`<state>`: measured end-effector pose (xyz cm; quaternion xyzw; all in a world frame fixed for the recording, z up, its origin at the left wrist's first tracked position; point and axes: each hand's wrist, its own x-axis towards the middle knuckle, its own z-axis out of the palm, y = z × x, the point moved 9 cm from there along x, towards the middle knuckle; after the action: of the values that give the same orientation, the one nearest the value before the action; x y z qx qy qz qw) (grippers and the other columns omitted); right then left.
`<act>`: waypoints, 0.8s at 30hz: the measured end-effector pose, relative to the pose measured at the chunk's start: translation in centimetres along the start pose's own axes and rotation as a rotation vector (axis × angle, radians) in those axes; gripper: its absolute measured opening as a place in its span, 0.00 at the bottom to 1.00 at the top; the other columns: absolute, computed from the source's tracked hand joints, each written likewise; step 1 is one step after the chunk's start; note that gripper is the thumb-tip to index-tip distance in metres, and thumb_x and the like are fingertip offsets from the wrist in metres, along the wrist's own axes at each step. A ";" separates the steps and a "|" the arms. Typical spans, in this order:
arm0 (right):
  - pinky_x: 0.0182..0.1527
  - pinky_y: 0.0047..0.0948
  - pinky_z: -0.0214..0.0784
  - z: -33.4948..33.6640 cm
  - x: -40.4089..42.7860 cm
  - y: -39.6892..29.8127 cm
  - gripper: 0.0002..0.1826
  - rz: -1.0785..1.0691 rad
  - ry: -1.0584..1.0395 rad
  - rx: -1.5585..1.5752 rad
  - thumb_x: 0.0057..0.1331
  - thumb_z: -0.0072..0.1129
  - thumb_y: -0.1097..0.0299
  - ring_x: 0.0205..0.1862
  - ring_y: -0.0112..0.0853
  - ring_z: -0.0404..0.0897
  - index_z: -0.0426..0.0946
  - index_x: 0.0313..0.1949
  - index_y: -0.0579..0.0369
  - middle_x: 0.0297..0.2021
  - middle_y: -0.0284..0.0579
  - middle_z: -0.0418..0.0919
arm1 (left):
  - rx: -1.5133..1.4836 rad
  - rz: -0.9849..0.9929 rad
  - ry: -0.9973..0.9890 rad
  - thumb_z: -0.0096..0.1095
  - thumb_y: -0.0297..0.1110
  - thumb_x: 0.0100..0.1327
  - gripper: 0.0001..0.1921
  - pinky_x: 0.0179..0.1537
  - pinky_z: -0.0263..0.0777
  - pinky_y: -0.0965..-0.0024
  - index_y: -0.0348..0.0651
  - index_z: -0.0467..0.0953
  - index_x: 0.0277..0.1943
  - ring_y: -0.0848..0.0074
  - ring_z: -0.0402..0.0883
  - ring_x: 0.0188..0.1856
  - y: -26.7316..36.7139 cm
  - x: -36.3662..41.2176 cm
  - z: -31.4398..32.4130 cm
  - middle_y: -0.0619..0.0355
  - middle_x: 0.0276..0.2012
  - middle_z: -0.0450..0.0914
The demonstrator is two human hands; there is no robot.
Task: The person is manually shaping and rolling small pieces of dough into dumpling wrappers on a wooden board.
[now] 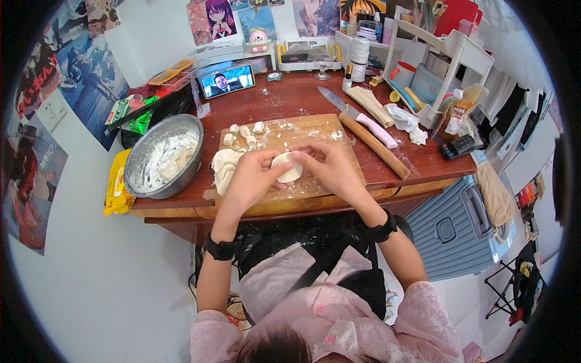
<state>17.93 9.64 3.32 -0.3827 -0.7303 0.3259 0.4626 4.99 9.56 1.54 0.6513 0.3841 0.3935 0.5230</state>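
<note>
Between both hands, over the front of the wooden cutting board (317,127), is a thin round dough wrapper (288,168). My left hand (256,174) grips its left side between thumb and fingers. My right hand (329,168) pinches its upper right edge. Several small dough pieces (245,131) lie at the board's back left. A stack of flattened dough rounds (223,168) rests at its left edge, partly behind my left hand. Loose flour is scattered on the wood. To the right lie a wooden rolling pin (374,146) and a knife with a pink handle (376,130).
A metal bowl (193,154) holding flour and dough stands left of the board, beside a yellow packet (119,181). A phone (228,81) leans at the back. A white rack (447,41), crumpled tissue (404,119) and a sauce bottle (455,115) are at the right.
</note>
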 end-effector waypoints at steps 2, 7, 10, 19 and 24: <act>0.36 0.24 0.72 0.0 0.0 0.3 0.10 0.018 0.042 0.106 0.65 0.61 0.70 0.31 0.22 0.79 0.80 0.42 0.63 0.29 0.41 0.83 | 0.000 -0.001 0.001 0.59 0.26 0.68 0.11 0.33 0.81 0.78 0.27 0.76 0.48 0.75 0.85 0.34 0.2 -0.1 0.0 0.52 0.37 0.84; 0.41 0.24 0.74 0.4 -0.2 1.0 0.14 0.037 0.007 0.213 0.61 0.64 0.75 0.37 0.23 0.79 0.78 0.47 0.63 0.35 0.41 0.81 | -0.019 -0.012 0.006 0.59 0.27 0.68 0.11 0.33 0.81 0.78 0.28 0.76 0.49 0.75 0.85 0.34 -0.2 0.0 -0.4 0.51 0.37 0.84; 0.48 0.24 0.73 0.5 -0.1 1.3 0.19 0.044 -0.026 0.316 0.60 0.65 0.78 0.44 0.24 0.78 0.75 0.52 0.62 0.42 0.40 0.78 | -0.028 -0.001 0.020 0.58 0.26 0.68 0.12 0.33 0.81 0.77 0.27 0.75 0.50 0.74 0.85 0.34 -0.3 0.0 -0.5 0.50 0.38 0.84; 0.43 0.26 0.75 -3.2 -0.7 -1.0 0.16 -0.099 0.183 -0.098 0.55 0.67 0.78 0.35 0.31 0.80 0.80 0.44 0.58 0.43 0.44 0.79 | -0.029 0.029 0.121 0.59 0.26 0.68 0.12 0.32 0.80 0.77 0.26 0.75 0.50 0.74 0.84 0.34 0.6 -0.6 -2.4 0.50 0.38 0.84; 0.43 0.29 0.75 -4.0 -1.0 -0.8 0.09 -0.111 0.222 -0.168 0.55 0.68 0.75 0.39 0.35 0.82 0.83 0.36 0.59 0.44 0.47 0.81 | -0.014 0.050 0.168 0.59 0.27 0.68 0.11 0.31 0.79 0.78 0.27 0.76 0.49 0.75 0.84 0.32 0.0 -0.8 -3.2 0.52 0.36 0.84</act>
<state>21.71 8.91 4.99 -0.4126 -0.7195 0.1932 0.5242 1.74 10.05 1.89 0.6216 0.4074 0.4625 0.4835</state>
